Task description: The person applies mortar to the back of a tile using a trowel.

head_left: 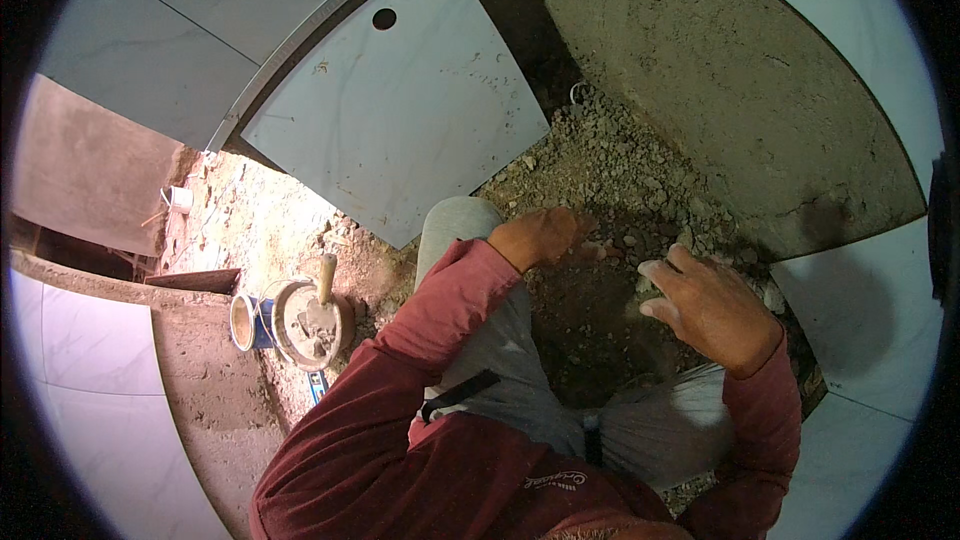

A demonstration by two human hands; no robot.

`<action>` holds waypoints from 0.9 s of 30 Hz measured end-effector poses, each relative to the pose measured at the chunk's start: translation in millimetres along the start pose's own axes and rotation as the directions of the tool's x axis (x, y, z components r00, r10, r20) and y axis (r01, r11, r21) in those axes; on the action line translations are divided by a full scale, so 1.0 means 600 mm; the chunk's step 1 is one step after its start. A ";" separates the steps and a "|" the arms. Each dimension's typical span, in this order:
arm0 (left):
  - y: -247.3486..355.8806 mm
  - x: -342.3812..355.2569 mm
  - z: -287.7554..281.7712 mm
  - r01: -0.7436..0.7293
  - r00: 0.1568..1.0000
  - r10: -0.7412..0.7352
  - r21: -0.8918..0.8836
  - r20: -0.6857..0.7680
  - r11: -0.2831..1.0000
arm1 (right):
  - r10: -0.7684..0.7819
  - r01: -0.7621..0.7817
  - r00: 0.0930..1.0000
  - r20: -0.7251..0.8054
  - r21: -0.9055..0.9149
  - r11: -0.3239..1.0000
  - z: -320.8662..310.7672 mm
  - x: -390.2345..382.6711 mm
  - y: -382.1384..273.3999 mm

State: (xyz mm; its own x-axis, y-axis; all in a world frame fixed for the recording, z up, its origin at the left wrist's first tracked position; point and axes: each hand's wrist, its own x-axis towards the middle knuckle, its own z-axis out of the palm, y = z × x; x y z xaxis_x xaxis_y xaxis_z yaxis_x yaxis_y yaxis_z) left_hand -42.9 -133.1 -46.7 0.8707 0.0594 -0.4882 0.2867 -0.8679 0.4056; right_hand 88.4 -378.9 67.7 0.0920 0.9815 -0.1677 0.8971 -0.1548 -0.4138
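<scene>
My left hand [550, 235] reaches over the dirt and rubble [640, 175] between my knees, its fingertips low and shadowed; whether they hold anything is unclear. Off to its right, my right hand [705, 305] is open above the rubble, fingers loosely bent and apart, with pale dusty tips. A rough grey cement slab [700, 60] stands on edge beyond both hands. A marble-patterned white tile [390, 110] with a dark round hole lies ahead of my left hand, near my grey-trousered left knee [455, 220].
At left are a bucket of mortar [310, 325] with a handled tool, a blue-and-white container [250, 322], a small white cup [180, 200] and a dark board [195, 280]. Tiled ledges [95, 410] curve around the left and right, and a metal edge strip [270, 70] runs beside the holed tile.
</scene>
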 end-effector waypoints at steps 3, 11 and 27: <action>-0.002 0.003 0.002 0.033 0.999 -0.032 -0.024 0.034 0.999 | -0.007 0.007 1.000 -0.007 0.007 1.000 0.003 0.000 0.002; 0.000 0.000 0.004 -0.026 0.998 0.027 0.014 -0.051 1.000 | -0.010 0.010 1.000 -0.004 0.028 1.000 0.002 0.000 0.002; -0.017 0.014 0.020 -0.012 1.000 0.012 -0.037 -0.013 0.999 | 0.002 -0.002 1.000 -0.021 0.016 1.000 0.003 -0.002 0.002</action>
State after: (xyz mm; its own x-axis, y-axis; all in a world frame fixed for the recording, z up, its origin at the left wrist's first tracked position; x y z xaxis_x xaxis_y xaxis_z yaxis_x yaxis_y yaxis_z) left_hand -43.2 -130.1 -64.4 0.8791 0.0554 -0.4734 0.2906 -0.8496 0.4402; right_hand 88.4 -380.8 65.7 0.1027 0.9833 -0.1500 0.8898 -0.1583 -0.4280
